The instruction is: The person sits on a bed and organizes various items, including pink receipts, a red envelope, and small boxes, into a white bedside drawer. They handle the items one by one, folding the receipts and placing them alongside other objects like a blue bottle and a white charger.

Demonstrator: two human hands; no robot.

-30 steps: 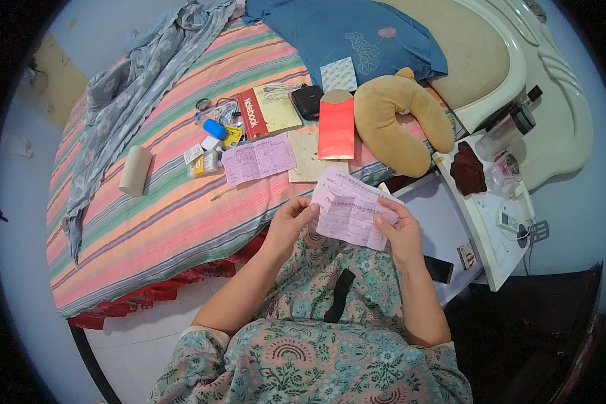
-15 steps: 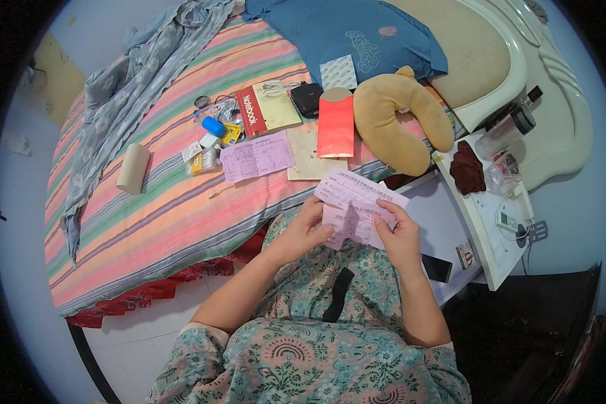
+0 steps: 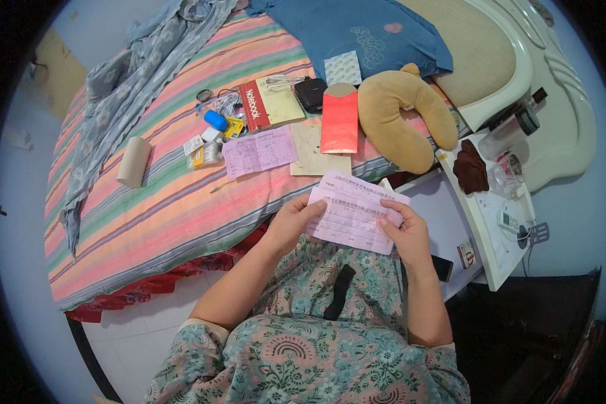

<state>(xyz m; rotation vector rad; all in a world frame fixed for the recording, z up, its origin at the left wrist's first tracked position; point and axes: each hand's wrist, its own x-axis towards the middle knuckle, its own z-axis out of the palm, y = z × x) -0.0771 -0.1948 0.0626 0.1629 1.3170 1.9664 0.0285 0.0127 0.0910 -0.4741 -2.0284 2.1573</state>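
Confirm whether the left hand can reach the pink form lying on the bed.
Probably yes: the pink form lies uncovered, with nothing tall between it and the left hand. That hand is gripping other pink paper, though, so it would likely need freeing first.

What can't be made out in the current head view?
Head: reverse of the held pink paper, facing away.
Head: some fingers of the left hand and right hand, behind paper or palm.
Head: part of a black object, behind the right forearm.
Head: blue-grey cloth, cut by the top edge.
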